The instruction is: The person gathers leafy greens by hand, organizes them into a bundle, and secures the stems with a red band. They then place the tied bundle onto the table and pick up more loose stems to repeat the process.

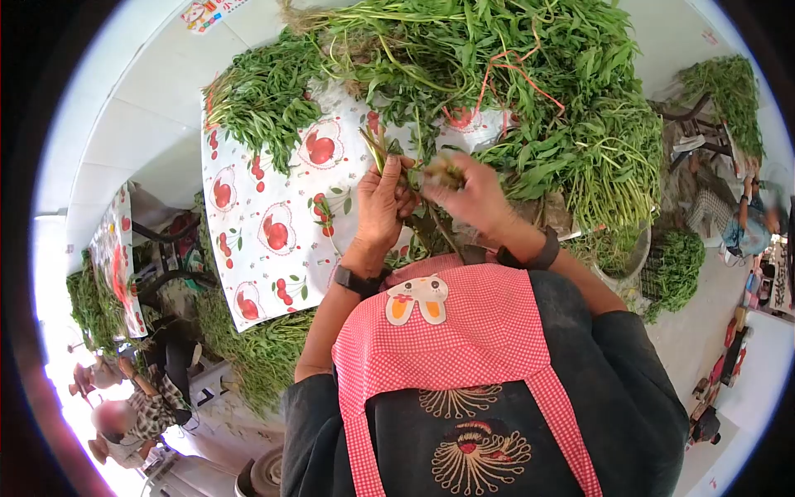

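Observation:
Near the middle of the view, my left hand (383, 201) is closed round a few green stems (374, 149), whose pale ends stick up past the thumb. Just right of it, my right hand (474, 195) is blurred by motion, with its fingers bent over something brownish green that I cannot make out. Both hands are above the white cloth (302, 224) printed with red fruit. Leafy plants (571, 124) are heaped behind and to the right of the hands, with a smaller pile (265, 95) at the back left.
Red string (522, 70) lies on the heap. A round container (636, 255) and bundled greens (672, 269) stand at the right. More greens (248, 356) lie below the cloth's front edge. Other people (149, 414) are at the lower left, and another (741, 228) is far right.

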